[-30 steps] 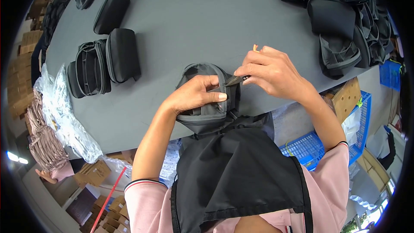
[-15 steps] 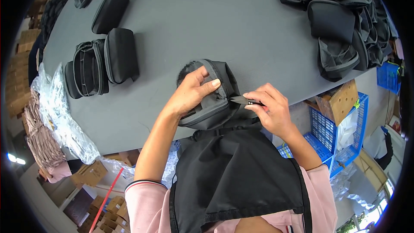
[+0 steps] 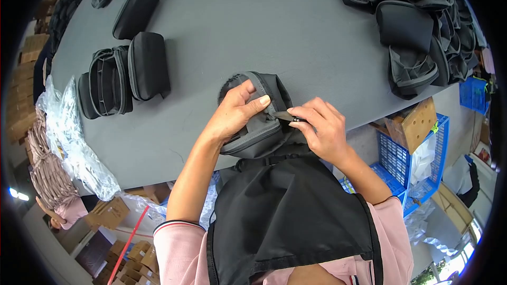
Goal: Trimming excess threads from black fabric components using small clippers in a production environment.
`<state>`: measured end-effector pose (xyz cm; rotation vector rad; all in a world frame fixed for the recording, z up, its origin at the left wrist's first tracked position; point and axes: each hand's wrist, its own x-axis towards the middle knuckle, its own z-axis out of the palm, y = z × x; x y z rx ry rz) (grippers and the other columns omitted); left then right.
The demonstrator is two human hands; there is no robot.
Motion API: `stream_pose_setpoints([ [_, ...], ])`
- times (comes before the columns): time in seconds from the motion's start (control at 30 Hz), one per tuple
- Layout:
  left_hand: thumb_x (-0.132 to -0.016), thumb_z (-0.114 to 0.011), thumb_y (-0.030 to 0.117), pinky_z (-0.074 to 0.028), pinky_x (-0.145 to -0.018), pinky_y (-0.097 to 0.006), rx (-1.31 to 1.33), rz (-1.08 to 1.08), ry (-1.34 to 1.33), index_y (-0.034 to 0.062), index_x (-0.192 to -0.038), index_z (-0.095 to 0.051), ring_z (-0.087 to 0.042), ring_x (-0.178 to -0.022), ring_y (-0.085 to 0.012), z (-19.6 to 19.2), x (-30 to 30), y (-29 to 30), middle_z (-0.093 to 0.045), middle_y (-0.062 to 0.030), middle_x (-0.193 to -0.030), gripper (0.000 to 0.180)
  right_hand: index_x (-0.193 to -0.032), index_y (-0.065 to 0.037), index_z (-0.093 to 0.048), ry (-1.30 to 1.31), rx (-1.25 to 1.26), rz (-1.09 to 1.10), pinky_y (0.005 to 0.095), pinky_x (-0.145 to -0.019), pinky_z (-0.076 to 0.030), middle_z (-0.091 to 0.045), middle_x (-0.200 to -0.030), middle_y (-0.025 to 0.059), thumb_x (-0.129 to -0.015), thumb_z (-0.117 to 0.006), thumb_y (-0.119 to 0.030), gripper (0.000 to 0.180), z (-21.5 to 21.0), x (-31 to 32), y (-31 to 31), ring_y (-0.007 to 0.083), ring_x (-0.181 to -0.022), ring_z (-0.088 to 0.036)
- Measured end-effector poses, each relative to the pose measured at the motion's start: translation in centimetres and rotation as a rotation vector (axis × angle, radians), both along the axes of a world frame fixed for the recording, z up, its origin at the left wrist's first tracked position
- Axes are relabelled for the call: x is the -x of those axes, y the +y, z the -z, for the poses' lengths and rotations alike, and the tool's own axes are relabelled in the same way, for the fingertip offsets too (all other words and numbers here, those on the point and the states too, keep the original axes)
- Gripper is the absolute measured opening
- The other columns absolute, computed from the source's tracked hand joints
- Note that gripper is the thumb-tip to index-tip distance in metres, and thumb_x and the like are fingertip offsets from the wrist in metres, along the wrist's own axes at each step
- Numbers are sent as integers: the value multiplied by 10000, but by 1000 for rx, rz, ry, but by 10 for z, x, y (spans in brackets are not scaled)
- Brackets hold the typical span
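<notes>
A black zippered pouch point(image 3: 257, 145) lies at the table's near edge, unzipped, with its grey lining showing. My left hand point(image 3: 236, 114) grips its zippered rim, the thumb on the zipper tape and the fingers inside the opening. In my right hand point(image 3: 326, 133) is a pair of small thread snips point(image 3: 282, 115), held between thumb and fingers. Their pointed blades reach left over the pouch's zipper edge, just right of my left thumb. Whether the tips touch the fabric I cannot tell. My right fingers hide most of the handles.
Several black pouches point(image 3: 149, 66) stand on the grey table point(image 3: 222, 26) at the left. More pouches point(image 3: 405, 25) are heaped at the far right. Clear plastic wrap point(image 3: 79, 145) hangs over the left edge. A blue crate point(image 3: 393, 153) holding a wooden board point(image 3: 419, 125) sits below the right edge.
My right hand has moved slightly left and up with the snips, bringing the blades further over the pouch's zipper edge. My left hand keeps its grip on the pouch.
</notes>
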<state>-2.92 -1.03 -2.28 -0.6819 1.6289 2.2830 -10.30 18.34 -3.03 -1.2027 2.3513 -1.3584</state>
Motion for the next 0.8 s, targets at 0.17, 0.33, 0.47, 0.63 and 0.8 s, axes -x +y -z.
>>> stream_pose_setpoints([
  [0.17, -888, -565, 127, -443, -851, -274, -2, -14, -12, 1, -1122, -534, -536, -943, -101, 2, 2, 1, -590, -37, -1039, 267, -883, -86, -644, 132, 15, -21, 331, -560, -433, -551, -740, 36, -650, -721, -64, 246, -1, 5, 2, 219, -607, -531],
  [0.33, -893, -568, 139, -447, -845, -272, -26, -38, -9, 4, -1122, -534, -540, -941, -100, -3, 0, 0, -593, -34, -1037, 268, -873, -75, -648, -20, 46, 60, 318, -552, -434, -562, -759, 48, -642, -727, -51, 245, -12, -6, 1, 216, -617, -542],
  [0.47, -904, -560, 148, -448, -847, -273, -98, -36, 21, 14, -1126, -535, -542, -949, -98, -6, -2, 0, -595, -26, -1039, 260, -869, -64, -656, -71, 34, 28, 318, -549, -434, -564, -741, 59, -654, -718, -40, 225, -13, -4, 0, 215, -614, -544],
  [0.63, -916, -554, 255, -441, -738, -254, 112, 35, 76, 9, -1029, -559, -488, -855, -64, -15, -13, 7, -573, -3, -913, 270, -832, -27, -663, -158, 69, -56, 313, -561, -442, -556, -704, 70, -652, -724, -32, 191, -25, 2, 9, 206, -617, -547],
  [0.8, -913, -553, 261, -449, -794, -288, 35, -1, 289, 1, -1078, -565, -555, -902, -112, -23, -43, 20, -618, -22, -975, 308, -901, -8, -635, -749, 293, -174, 264, -551, -445, -562, -781, 36, -713, -653, 29, 191, -23, 14, 38, 139, -656, -551],
])
